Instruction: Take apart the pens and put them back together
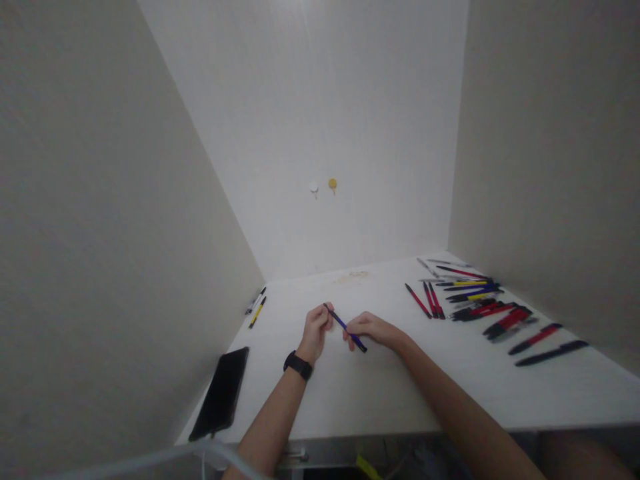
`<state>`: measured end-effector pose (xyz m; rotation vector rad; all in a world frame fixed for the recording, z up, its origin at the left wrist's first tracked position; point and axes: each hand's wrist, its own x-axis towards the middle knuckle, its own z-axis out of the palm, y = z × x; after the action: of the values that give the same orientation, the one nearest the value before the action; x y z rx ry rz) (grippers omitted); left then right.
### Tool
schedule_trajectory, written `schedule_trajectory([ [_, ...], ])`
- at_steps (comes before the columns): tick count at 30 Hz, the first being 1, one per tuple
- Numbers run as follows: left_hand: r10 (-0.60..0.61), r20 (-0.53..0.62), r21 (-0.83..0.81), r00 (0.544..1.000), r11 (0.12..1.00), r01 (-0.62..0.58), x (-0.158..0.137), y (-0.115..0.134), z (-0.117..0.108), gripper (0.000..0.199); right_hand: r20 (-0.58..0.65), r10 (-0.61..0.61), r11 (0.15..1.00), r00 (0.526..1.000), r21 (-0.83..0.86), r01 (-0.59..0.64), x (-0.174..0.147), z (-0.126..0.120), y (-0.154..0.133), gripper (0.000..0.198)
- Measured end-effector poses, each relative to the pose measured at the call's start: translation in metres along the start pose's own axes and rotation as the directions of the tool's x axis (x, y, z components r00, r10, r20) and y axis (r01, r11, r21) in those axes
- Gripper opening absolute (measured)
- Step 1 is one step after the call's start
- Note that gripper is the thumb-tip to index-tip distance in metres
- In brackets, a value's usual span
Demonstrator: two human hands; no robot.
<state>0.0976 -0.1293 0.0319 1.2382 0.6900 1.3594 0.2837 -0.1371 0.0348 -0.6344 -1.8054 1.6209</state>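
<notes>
A blue pen with black ends is held slantwise above the middle of the white table. My left hand, with a black watch on its wrist, is closed at the pen's upper left end. Nearer the lower right end, my right hand pinches the barrel between thumb and fingers. The black tip at that end sticks out below my right hand. Some fingers of both hands are partly hidden.
Several red, black, yellow and blue pens lie spread along the right side. At the left edge lie a yellow pen, a white-and-black pen and a black phone or tablet. Two wall hooks sit on the back wall.
</notes>
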Motion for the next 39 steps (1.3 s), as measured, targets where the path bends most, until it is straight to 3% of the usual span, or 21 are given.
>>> schedule_trajectory([
  [28, 0.051, -0.219, 0.121, 0.974, 0.992, -0.025, 0.000, 0.002, 0.005, 0.037, -0.269, -0.055, 0.965, 0.962, -0.261, -0.018, 0.003, 0.015, -0.007, 0.031],
  [35, 0.047, -0.271, 0.127, 0.962, 0.992, -0.013, 0.000, 0.001, 0.004, 0.032, -0.294, -0.151, 0.854, 0.944, -0.519, -0.025, 0.007, 0.017, -0.006, 0.033],
  [39, 0.052, -0.321, 0.092, 0.946, 0.995, -0.023, 0.001, -0.001, 0.002, 0.029, -0.308, -0.243, 0.724, 0.920, -0.688, -0.039, 0.011, 0.022, -0.005, 0.035],
])
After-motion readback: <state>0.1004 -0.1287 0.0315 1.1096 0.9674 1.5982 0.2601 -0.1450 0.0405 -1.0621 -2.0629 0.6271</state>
